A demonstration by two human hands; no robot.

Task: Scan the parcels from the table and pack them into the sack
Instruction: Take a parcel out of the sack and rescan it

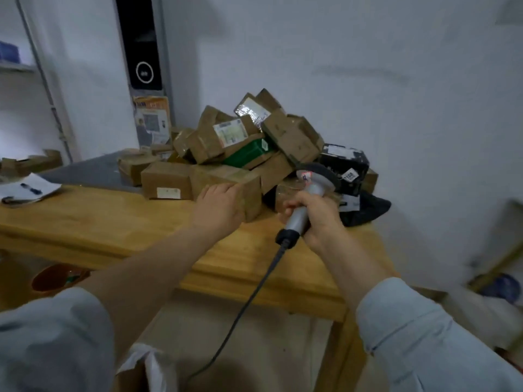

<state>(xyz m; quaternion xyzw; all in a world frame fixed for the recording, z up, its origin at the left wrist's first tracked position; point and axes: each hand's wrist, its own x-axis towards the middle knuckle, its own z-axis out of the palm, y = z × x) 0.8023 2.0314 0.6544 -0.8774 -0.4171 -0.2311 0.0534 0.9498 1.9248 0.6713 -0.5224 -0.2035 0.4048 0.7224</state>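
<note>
Parcels (254, 142) lie heaped on the wooden desk (113, 219) just beyond both hands, mostly brown cardboard boxes with paper labels. The left hand (219, 206) is on the brown box (250, 190) at the near edge of the heap. Its palm is against the near face and its fingers curl over the top edge, gripping it. That box stands on the desk, touching its neighbours.

The right hand (314, 216), just right of the left one, is closed tightly round the grey handle of the scanner (312, 188). The scanner's dark head points away from the person toward the heap. A black cable (256, 287) runs from the handle's base, below the right hand, down past the desk's front edge.

Beyond the left hand's fingertips a green parcel (249, 152) is wedged in the middle of the heap. Beyond the right hand a black parcel (343, 162) with white labels rests on the heap's right side. A dark soft pouch (368, 210) lies on the desk just right of that hand. Far to the left of the left hand a sheet of paper (17, 190) lies with a pen (31, 189) on it.

Below the left forearm, under the desk, something white (152, 366) shows; whether it is the sack cannot be told.
</note>
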